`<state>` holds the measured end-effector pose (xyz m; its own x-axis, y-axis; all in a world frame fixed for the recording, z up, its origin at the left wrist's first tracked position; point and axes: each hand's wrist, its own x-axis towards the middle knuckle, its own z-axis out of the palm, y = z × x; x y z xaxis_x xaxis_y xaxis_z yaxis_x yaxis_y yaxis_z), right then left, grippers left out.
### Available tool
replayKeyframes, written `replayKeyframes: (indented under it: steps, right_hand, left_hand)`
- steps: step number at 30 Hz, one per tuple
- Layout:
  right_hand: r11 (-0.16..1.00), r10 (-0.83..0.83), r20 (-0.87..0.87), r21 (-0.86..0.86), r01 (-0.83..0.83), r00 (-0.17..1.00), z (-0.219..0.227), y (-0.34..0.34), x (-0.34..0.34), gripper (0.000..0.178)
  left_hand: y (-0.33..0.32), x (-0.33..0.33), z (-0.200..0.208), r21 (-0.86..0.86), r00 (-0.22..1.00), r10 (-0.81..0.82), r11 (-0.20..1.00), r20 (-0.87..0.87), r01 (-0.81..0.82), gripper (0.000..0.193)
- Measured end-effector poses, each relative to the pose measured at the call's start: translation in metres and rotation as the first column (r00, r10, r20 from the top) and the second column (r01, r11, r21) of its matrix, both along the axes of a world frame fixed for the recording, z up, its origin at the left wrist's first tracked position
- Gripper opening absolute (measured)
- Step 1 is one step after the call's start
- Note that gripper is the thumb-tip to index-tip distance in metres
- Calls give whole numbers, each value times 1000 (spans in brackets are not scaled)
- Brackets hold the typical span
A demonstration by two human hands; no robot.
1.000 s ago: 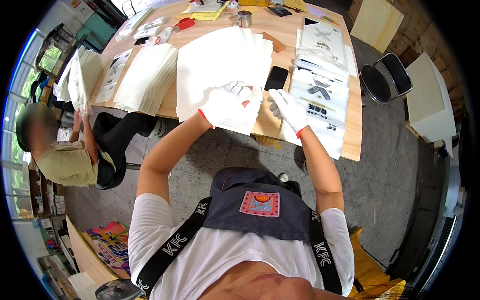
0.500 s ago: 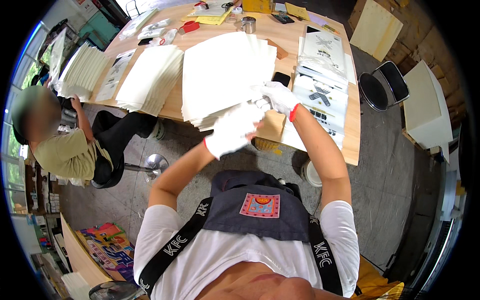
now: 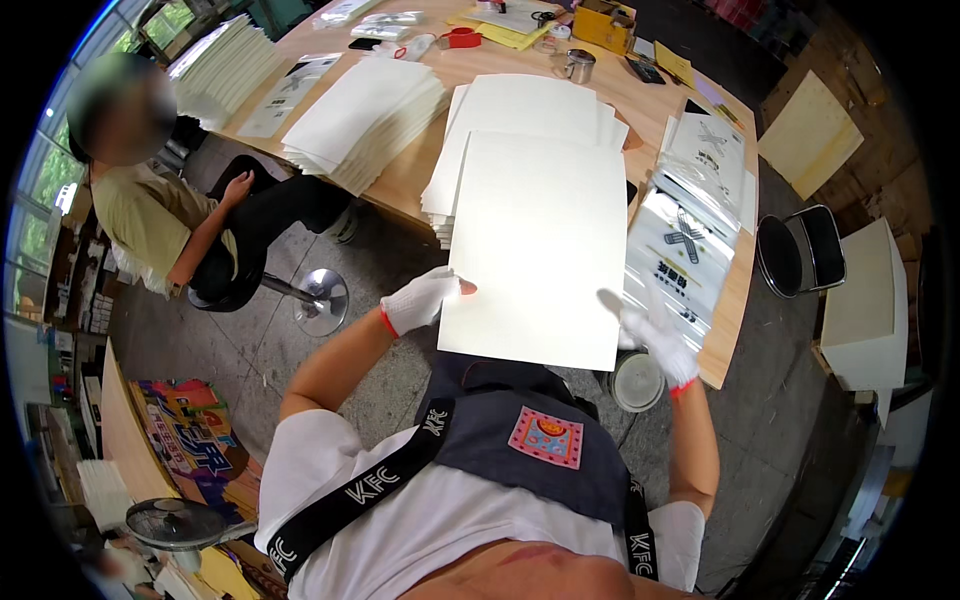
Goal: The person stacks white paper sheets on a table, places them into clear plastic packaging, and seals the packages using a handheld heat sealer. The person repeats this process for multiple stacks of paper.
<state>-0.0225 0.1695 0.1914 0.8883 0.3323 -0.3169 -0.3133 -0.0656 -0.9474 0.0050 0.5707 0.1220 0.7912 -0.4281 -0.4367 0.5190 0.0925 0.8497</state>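
Observation:
A large white paper sheet (image 3: pixel 535 250) lies in front of me, its far part over a paper stack (image 3: pixel 535 100) and its near part past the table edge above my apron. My left hand (image 3: pixel 420 303), in a white glove with a red cuff, grips its left edge with the thumb on top. Beside the right edge is my gloved right hand (image 3: pixel 662 340), its fingers apart and somewhat blurred; a shadow falls on the sheet there. Right of the sheet lie clear printed plastic bags (image 3: pixel 680 250).
Another paper stack (image 3: pixel 365 115) is to the left on the wooden table (image 3: pixel 735 345). A metal cup (image 3: pixel 579 66), red tape (image 3: pixel 460 38) and a yellow box (image 3: pixel 603 25) stand farther back. A seated person (image 3: pixel 150 210) is at left, a black chair (image 3: pixel 800 250) at right, and a bucket (image 3: pixel 637 382) below.
Both hands were together over the stack's near right corner. Now they are apart, drawn back toward me, with the white paper sheet pulled off the stack. My view has shifted too.

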Motion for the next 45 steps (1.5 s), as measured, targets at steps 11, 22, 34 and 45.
replayKeyframes:
  steps: [11, 22, 34, 45]
  right_hand:
    - [941, -107, 193, 336, 36, 975, 10, 67, 38, 60]
    - [539, -796, 321, -11, 842, 513, -30, -31, -95, 29]
    - [369, -902, 144, -232, 900, 407, -58, -138, -239, 29]
    - [439, -877, 135, -166, 883, 461, -79, -158, -211, 27]
  left_hand:
    - [-36, -12, 53, 687, 841, -291, 716, 456, -125, 86]
    - [-247, -49, 49, 524, 56, -539, 836, 841, 165, 84]
    - [-409, 78, -94, 957, 199, -937, 291, 287, -10, 33]
    - [-403, 95, -110, 914, 175, -913, 390, 368, 110, 13]
